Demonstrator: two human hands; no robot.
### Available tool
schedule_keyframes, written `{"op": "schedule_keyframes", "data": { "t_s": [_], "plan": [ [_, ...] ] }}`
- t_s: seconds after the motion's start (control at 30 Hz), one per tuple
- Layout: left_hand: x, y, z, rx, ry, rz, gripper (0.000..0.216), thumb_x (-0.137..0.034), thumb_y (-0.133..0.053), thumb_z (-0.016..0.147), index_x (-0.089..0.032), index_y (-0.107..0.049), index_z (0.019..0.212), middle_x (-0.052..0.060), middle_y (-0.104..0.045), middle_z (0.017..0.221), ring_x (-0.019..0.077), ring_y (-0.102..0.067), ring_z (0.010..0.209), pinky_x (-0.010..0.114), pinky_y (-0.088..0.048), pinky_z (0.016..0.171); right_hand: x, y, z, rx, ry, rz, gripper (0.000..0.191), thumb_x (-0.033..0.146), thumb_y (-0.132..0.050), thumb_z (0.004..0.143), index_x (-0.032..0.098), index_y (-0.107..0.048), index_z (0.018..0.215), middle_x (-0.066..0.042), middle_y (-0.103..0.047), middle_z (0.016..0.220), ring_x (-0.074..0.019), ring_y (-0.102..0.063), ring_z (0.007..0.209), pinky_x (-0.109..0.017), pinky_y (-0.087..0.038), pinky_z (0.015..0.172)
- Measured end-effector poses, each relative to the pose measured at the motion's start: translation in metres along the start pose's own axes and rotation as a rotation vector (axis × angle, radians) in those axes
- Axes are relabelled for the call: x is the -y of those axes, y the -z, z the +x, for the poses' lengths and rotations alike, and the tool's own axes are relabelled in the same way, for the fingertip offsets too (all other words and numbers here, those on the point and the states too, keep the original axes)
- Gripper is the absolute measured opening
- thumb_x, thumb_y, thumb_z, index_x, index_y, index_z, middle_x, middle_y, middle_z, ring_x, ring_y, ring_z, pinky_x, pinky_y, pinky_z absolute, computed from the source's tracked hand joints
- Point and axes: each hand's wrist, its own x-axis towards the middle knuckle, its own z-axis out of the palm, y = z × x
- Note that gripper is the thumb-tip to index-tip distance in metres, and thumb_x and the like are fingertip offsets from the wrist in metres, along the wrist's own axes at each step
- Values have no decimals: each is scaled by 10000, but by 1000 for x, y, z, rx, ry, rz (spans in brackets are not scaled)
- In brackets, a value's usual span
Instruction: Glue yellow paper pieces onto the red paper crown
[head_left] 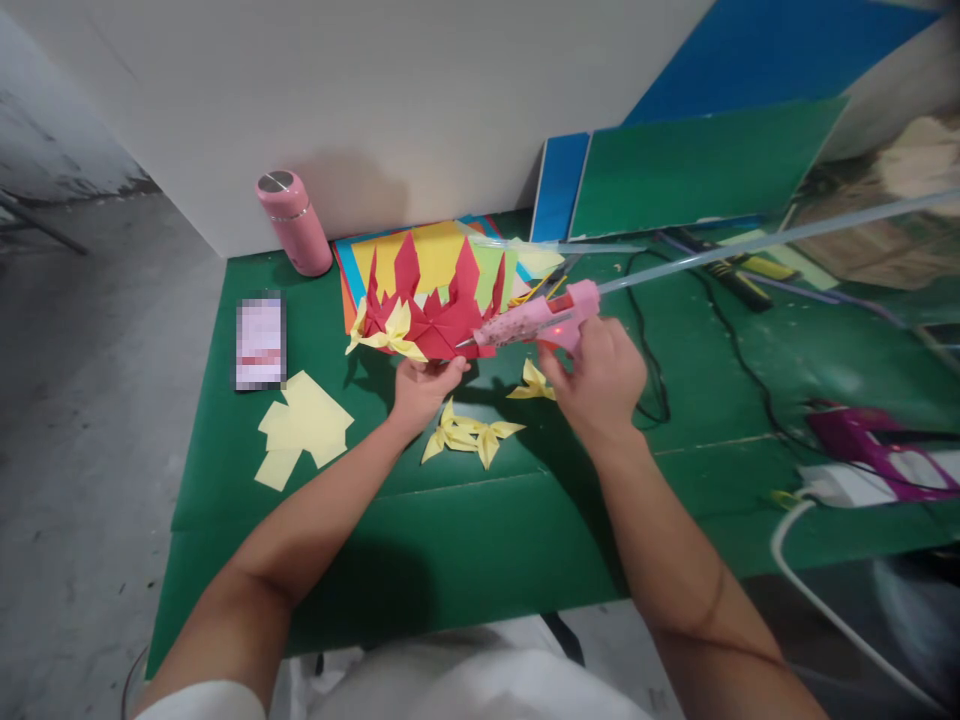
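My left hand (426, 388) is closed on the lower edge of a red folded-paper crown (439, 325), holding it above the green table. Two yellow folded-paper pieces (396, 335) sit on the crown's left side. In my right hand (602, 375) is a pink hot glue gun (544, 318), gripped by its handle, with a small red light lit. Its nozzle tip points left, at the red paper; whether it touches, I cannot tell. A long clear glue stick (712, 258) runs out of its back. Several yellow folded-paper pieces (480, 438) lie on the table below.
Pale yellow paper squares (307, 428) and a blurred-out phone-like object (260, 342) lie at left. A pink bottle (296, 225) stands behind them, beside stacked coloured sheets (375, 262). Black cables, a white power strip (844, 486) and a purple box (874, 450) occupy the right side.
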Motion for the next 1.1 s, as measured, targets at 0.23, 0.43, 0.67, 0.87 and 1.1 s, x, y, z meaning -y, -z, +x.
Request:
{"op": "schedule_keyframes", "data": {
  "t_s": [0.23, 0.43, 0.67, 0.87, 1.1],
  "plan": [
    [-2, -1, 0, 17, 7, 30, 335, -382, -912, 510, -155, -710, 651, 20, -705, 584, 171, -693, 571, 305, -589, 615, -3, -3, -1, -63, -16, -11, 341, 444, -426, 927, 183, -582, 1082, -141, -582, 921, -300, -579, 891, -406, -452, 737],
    [-2, -1, -1, 40, -8, 42, 305, -379, -902, 512, -172, -710, 627, 7, -704, 577, 154, -682, 550, 276, -578, 584, -5, -1, 1, -94, -58, -5, 375, 447, -423, 937, 179, -574, 1151, -155, -593, 934, -318, -584, 923, -430, -458, 747],
    [-1, -1, 0, 25, -38, 57, 312, -417, -890, 531, -178, -706, 610, 13, -702, 585, 149, -672, 556, 283, -574, 609, -4, 3, 1, -115, -61, -20, 377, 518, -440, 906, 193, -599, 1012, -109, -556, 780, -299, -568, 818, -427, -458, 713],
    [-3, 0, 0, -2, -45, 59, 345, -462, -882, 536, -179, -687, 562, 18, -701, 576, 150, -675, 561, 278, -564, 606, -6, 2, 1, -24, -45, -44, 378, 521, -441, 894, 198, -601, 1006, -117, -582, 801, -297, -583, 827, -417, -457, 713],
    [-1, 0, 1, -27, -25, 64, 353, -455, -885, 535, -172, -678, 568, 22, -696, 568, 158, -679, 560, 286, -556, 609, -7, 4, 2, -7, -9, -27, 323, 462, -436, 908, 211, -589, 1044, -129, -605, 866, -304, -590, 881, -419, -457, 719]
  ]
}}
